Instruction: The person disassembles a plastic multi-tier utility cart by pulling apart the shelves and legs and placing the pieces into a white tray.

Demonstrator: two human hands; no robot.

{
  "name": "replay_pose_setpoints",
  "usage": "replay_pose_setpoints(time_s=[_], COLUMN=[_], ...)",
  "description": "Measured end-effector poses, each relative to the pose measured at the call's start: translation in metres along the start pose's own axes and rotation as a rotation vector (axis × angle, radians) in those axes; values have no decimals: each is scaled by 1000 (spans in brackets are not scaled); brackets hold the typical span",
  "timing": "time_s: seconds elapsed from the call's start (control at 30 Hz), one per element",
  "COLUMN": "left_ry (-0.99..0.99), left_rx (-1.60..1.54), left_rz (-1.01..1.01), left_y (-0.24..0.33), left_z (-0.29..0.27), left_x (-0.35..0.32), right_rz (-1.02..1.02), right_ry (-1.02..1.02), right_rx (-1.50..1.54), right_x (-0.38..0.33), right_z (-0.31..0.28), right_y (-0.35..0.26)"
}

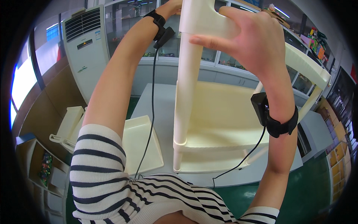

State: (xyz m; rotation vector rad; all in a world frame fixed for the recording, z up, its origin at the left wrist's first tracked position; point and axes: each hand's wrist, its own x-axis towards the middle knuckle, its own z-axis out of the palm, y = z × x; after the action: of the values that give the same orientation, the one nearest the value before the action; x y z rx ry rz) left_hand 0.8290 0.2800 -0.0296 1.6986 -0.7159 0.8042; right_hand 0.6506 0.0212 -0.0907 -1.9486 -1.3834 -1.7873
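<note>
A cream plastic tiered shelf rack [186, 97] stands upright on a grey table [143, 106] in front of me. My right hand [253, 41] grips the rim of its top tier, thumb along the near corner and fingers over the edge. At the top of the view, my left hand [174, 6] reaches up beside the near corner post; its fingers are cut off or hidden behind the rack. A loose cream tray [143, 143] lies on the table left of the rack, partly behind my left arm. Both wrists wear black straps with small cabled devices.
Farther left is another cream plastic piece [69, 125], near a low wooden shelf unit [56, 168]. A tall white air conditioner [86, 56] and glass-fronted cabinets [169, 39] stand at the back. Two black cables hang from my wrists past the rack and tray. The floor [309, 183] is green.
</note>
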Motion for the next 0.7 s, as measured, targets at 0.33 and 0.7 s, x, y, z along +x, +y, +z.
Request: replay_pose_setpoints(time_s=[0.33, 0.7], left_ry=[-26, -36], left_rx=[-6, -15], left_rz=[-20, -46], left_y=[-1, -11], left_z=[0, 3], left_x=[0, -2], right_rz=[15, 68], right_ry=[17, -48], right_rx=[3, -46], right_x=[-1, -3], right_z=[-9, -9], right_y=[-3, -1])
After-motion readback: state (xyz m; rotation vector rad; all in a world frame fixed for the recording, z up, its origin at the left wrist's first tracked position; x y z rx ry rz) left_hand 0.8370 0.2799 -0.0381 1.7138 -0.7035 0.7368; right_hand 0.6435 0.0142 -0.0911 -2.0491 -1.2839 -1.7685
